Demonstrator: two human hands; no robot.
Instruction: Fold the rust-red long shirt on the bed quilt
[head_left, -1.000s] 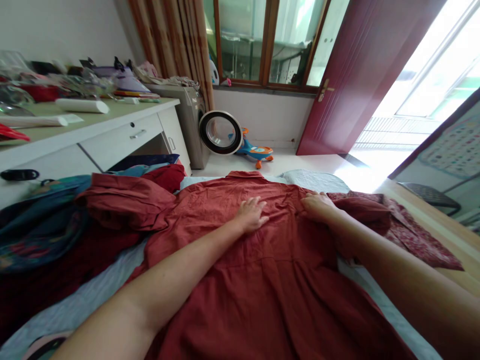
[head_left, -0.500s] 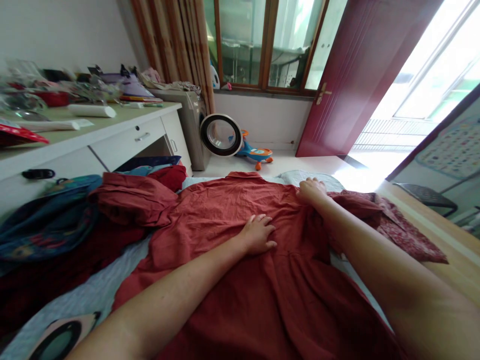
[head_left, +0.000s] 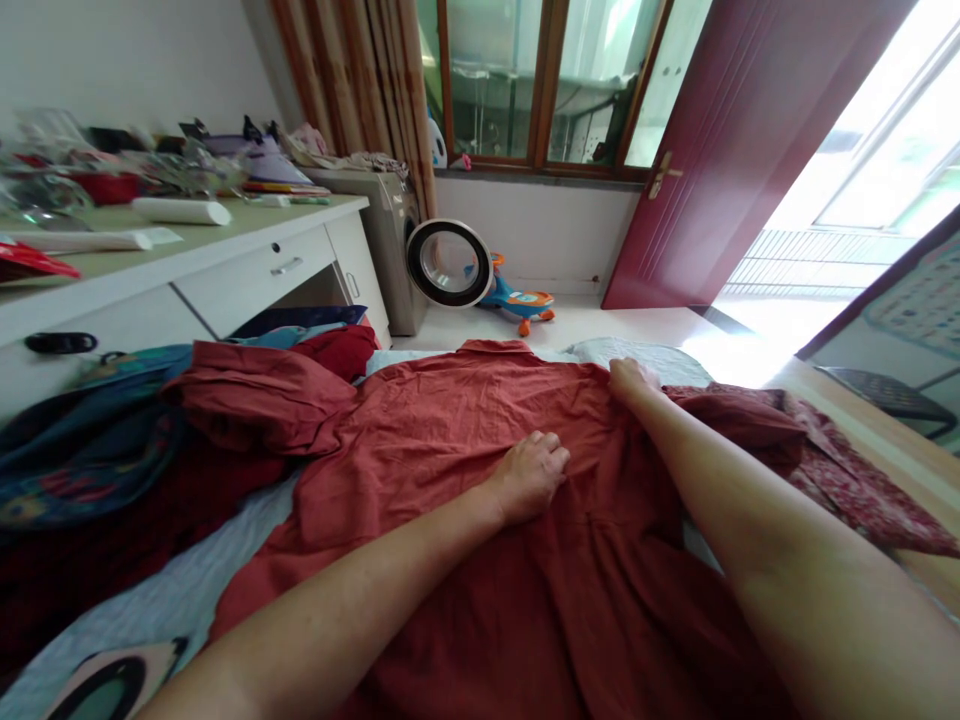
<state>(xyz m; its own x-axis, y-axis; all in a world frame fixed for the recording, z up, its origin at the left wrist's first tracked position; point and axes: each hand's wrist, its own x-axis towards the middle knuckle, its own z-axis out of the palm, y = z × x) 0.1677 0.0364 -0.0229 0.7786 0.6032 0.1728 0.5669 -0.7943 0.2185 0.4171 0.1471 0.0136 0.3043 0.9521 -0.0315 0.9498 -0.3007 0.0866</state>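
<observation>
A rust-red collared shirt or dress (head_left: 450, 430) lies spread out in front of me, its collar at the far end. On its middle, my left hand (head_left: 531, 475) is closed with the fingers curled into the fabric. My right hand (head_left: 634, 382) is closed on the garment's right shoulder; its fingertips are partly hidden. One sleeve (head_left: 262, 395) lies bunched to the left, over other clothes. The right sleeve (head_left: 739, 420) stretches out beyond my right forearm, over a red-and-white patterned cloth (head_left: 862, 480).
A pale quilted cover (head_left: 165, 580) lies under the garment. Blue and dark red clothes (head_left: 82, 430) are piled at left. A cluttered desk (head_left: 247, 245) stands behind them, near a washing machine with its round door (head_left: 450, 263) open. A blue-and-orange ride-on toy (head_left: 517, 300) stands on the floor.
My left hand has gone from fingers spread flat on the fabric to fingers curled into it, slightly further right. My right hand remains at the shoulder. The view has shifted slightly.
</observation>
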